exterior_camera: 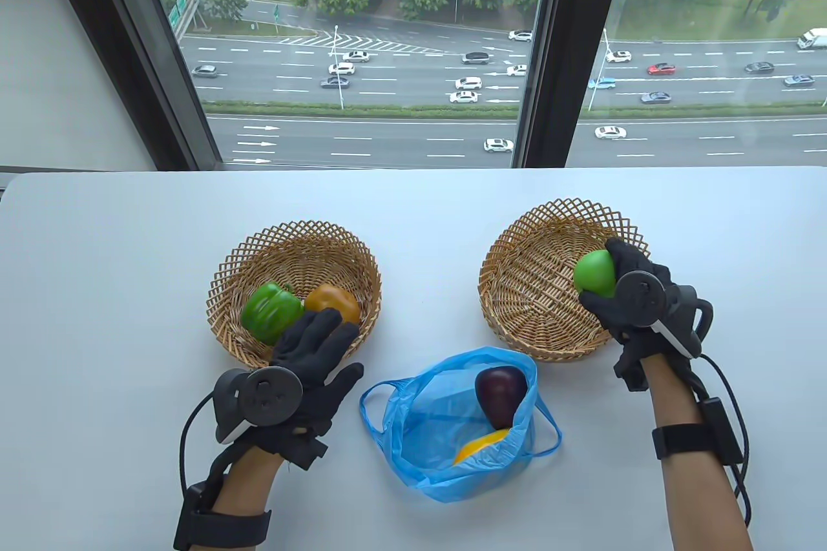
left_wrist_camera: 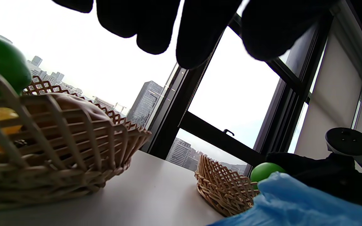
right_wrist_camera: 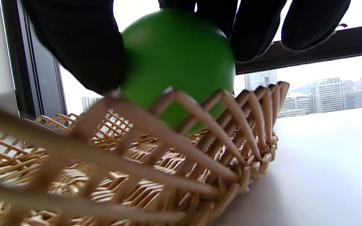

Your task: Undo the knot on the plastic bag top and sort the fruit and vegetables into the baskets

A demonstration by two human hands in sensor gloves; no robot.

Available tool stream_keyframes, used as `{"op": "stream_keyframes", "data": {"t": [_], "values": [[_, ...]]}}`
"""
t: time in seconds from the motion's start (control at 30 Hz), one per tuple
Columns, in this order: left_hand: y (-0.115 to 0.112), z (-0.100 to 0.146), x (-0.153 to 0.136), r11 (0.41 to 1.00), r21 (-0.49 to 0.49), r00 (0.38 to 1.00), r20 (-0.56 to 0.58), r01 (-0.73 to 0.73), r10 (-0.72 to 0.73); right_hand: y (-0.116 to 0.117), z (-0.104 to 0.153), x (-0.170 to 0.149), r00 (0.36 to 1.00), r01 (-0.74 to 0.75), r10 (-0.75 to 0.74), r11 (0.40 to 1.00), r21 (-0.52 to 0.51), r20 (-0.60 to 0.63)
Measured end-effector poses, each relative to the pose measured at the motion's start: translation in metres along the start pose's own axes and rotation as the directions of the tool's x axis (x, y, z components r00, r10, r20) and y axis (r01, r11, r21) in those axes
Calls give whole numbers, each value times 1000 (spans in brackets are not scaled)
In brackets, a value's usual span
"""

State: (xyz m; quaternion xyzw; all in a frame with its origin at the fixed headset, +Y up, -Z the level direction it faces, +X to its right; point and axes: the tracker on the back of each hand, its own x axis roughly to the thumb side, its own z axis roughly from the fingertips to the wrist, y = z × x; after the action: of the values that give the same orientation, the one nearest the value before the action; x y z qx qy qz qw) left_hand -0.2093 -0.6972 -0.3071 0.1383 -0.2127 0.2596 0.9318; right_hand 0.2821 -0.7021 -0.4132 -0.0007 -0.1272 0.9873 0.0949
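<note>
Fruit sorting at a window-side table: seen from above, the right hand [exterior_camera: 636, 299] curls its fingers round a green apple [exterior_camera: 595, 273] and holds it over the near-right wall of the right basket [exterior_camera: 517, 280], which otherwise looks bare. The left hand [exterior_camera: 303, 357] lies with fingers spread and relaxed at the near rim of the left basket [exterior_camera: 226, 280], beside a green pepper [exterior_camera: 270, 312] and an orange pepper [exterior_camera: 333, 302] already inside. Between the baskets, the blue plastic bag [exterior_camera: 413, 441] lies open, a dark purple fruit [exterior_camera: 501, 388] and a yellow item [exterior_camera: 481, 444] still in it.

From the left wrist, straight, empty fingers [left_wrist_camera: 156, 28] hang above the table, the left basket's weave close alongside.

From the right wrist, thumb and fingertips [right_wrist_camera: 250, 34] pinch the apple just above the lattice wall. The release likely goes best if the apple is lowered toward the basket's floor and centre, clear of the sloping wall, then let go gently so it cannot roll out.
</note>
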Motion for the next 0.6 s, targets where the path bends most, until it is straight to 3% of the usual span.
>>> {"op": "stream_keyframes", "data": {"t": [0.6], "values": [[-2,0,1,1000,-3,1000,-12,20,-20,19,0,-3,998,-68,68,997,35,-4]]}}
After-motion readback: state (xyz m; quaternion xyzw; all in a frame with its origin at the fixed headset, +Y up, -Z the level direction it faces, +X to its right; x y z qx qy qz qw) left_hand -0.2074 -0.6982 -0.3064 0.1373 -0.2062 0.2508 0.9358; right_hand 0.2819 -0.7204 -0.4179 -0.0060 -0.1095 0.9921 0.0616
